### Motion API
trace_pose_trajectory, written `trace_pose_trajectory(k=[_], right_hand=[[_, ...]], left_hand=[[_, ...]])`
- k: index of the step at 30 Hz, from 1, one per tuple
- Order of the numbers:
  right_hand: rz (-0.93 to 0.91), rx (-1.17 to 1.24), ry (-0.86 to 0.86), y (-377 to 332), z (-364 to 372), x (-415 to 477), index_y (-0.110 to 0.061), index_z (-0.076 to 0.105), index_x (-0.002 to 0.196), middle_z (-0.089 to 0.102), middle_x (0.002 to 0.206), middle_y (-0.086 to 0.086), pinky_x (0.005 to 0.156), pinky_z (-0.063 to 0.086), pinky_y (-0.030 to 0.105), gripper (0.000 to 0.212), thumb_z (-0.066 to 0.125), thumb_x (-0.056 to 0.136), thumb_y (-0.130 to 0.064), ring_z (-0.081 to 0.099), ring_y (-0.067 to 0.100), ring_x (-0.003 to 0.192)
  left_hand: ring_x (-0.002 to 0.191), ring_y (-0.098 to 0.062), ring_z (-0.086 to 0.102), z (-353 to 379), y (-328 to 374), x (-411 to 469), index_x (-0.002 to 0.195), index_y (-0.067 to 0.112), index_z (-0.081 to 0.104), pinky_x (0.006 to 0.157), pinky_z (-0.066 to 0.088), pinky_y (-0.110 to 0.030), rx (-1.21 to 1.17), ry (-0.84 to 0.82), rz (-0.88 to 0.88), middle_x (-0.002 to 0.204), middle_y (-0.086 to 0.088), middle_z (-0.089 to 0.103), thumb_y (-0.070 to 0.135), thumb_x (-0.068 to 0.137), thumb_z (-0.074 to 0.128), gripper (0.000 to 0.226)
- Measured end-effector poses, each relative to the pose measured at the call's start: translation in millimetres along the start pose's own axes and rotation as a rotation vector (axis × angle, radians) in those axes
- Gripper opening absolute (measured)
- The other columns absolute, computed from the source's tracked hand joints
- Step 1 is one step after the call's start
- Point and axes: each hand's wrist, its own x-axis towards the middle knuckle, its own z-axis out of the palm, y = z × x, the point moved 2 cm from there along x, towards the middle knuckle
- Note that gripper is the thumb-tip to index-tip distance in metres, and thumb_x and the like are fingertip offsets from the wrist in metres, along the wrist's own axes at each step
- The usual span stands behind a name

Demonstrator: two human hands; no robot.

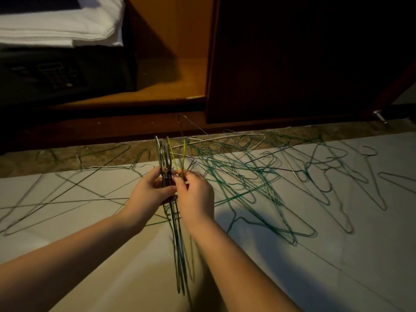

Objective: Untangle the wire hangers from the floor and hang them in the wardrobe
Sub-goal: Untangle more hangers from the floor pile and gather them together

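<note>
Above the far edge of the pale sheet (337,255) on the floor, in the head view, we saw both hands meeting near the middle. The left hand (153,188) had its fingers curled round the necks of a bundle of dark wire hangers (163,154). Their hooks pointed up and away, and their bodies trailed down towards the sheet's near edge. The right hand (195,194) pinched the neck of a yellow-green hanger (171,152) between thumb and fingers, just beside the bundle. Right of the hands, a tangle of green hangers (236,176) lay spread from the sheet's far edge towards its right side. The wardrobe (171,82) stood open beyond, well apart from the hands.

We judged the step to be adding the yellow-green hanger to the bundle. To do it well, we would turn its hook the same way as the others and lay its neck flat against theirs before the left hand closes over it. Its body should stay clear of the wires on the sheet, so nothing else lifts with it.

Much was hard to read. The light was dim, the bundle's lower ends were blurred, and we could not count the held hangers. The wardrobe's rail lay out of frame. A dark box with a keypad (56,75), perhaps a safe, sat under folded white linen (56,25) at top left.
</note>
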Motion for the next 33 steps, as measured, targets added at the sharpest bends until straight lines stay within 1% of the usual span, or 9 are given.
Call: trace_pose_trajectory(k=[4,11,14,17,23,25,27,30,33], right_hand=[[0.055,0.048,-0.042,-1.9,7.2,-2.2,-0.014,0.062,0.12,0.063,0.118,-0.001,0.091,0.045,0.026,0.031,0.051,0.094,-0.028,0.058,0.015,0.107],[0.026,0.067,-0.075,-7.5,23.5,-12.2,-0.017,0.068,0.11,0.069,0.102,-0.001,0.072,0.042,0.021,0.029,0.053,0.092,-0.034,0.061,0.013,0.091],[0.003,0.055,-0.112,-10.6,26.1,-12.6,-0.014,0.066,0.115,0.067,0.111,0.002,0.081,0.042,0.024,0.03,0.049,0.095,-0.028,0.06,0.017,0.101],[0.024,0.072,-0.157,-9.3,27.6,-9.3,-0.011,0.062,0.121,0.062,0.121,0.003,0.088,0.038,0.018,0.031,0.047,0.096,-0.022,0.056,0.016,0.111],[-0.012,0.1,-0.249,9.9,40.2,23.1,-0.013,0.067,0.113,0.065,0.114,0.005,0.083,0.044,0.025,0.026,0.051,0.093,-0.015,0.059,0.019,0.101],[-0.008,0.012,-0.25,32.4,36.4,50.2,-0.017,0.067,0.112,0.066,0.113,0.002,0.075,0.043,0.023,0.026,0.049,0.093,-0.014,0.058,0.016,0.094],[0.021,-0.194,-0.243,63.4,27.3,80.9,-0.02,0.063,0.118,0.063,0.119,0.002,0.075,0.043,0.025,0.03,0.046,0.094,-0.015,0.059,0.02,0.099],[0.087,-0.495,-0.326,110.2,13.6,115.5,-0.019,0.05,0.132,0.054,0.131,0.009,0.087,0.043,0.032,0.037,0.044,0.096,-0.02,0.053,0.029,0.113],[0.132,-0.63,-0.401,139.0,7.3,132.9,-0.017,0.035,0.141,0.043,0.141,0.011,0.099,0.039,0.039,0.047,0.042,0.096,-0.022,0.043,0.032,0.125]], left_hand=[[0.095,-0.029,0.064,-10.3,-6.0,-4.4,0.096,0.02,0.058,0.084,0.054,-0.043,-0.019,0.039,0.002,0.098,-0.014,0.068,-0.006,0.086,0.056,0.027],[0.084,-0.023,0.065,-25.1,-13.4,-11.3,0.098,0.021,0.059,0.063,0.056,-0.023,0.048,0.083,0.076,0.09,-0.012,0.067,-0.003,0.085,0.058,0.027],[0.083,-0.024,0.064,-30.4,-16.1,-7.3,0.098,0.026,0.06,0.064,0.056,-0.024,0.049,0.094,0.066,0.09,-0.012,0.067,-0.002,0.085,0.059,0.031],[0.082,-0.023,0.063,-30.6,-18.4,-3.4,0.094,0.026,0.059,0.063,0.055,-0.024,0.058,0.094,0.053,0.089,-0.01,0.066,-0.004,0.084,0.059,0.031],[0.073,-0.019,0.059,-31.6,-16.2,19.8,0.086,0.019,0.058,0.058,0.052,-0.02,0.088,0.106,-0.02,0.079,-0.007,0.061,-0.008,0.083,0.057,0.028],[0.07,-0.017,0.057,-33.7,-11.7,30.5,0.084,0.015,0.056,0.054,0.052,-0.017,0.071,0.106,-0.06,0.078,-0.008,0.058,-0.009,0.085,0.055,0.024],[0.072,-0.017,0.058,-37.1,-8.5,39.6,0.084,0.013,0.056,0.058,0.054,-0.02,0.058,0.116,-0.088,0.08,-0.009,0.058,-0.008,0.085,0.055,0.021],[0.076,-0.019,0.062,-43.2,-9.8,48.7,0.085,0.012,0.058,0.072,0.054,-0.033,0.064,0.125,-0.123,0.083,-0.009,0.062,-0.005,0.085,0.056,0.018],[0.076,-0.017,0.064,-47.1,-9.8,55.5,0.087,0.013,0.06,0.074,0.052,-0.033,0.095,0.125,-0.145,0.084,-0.008,0.064,-0.004,0.086,0.056,0.017]])
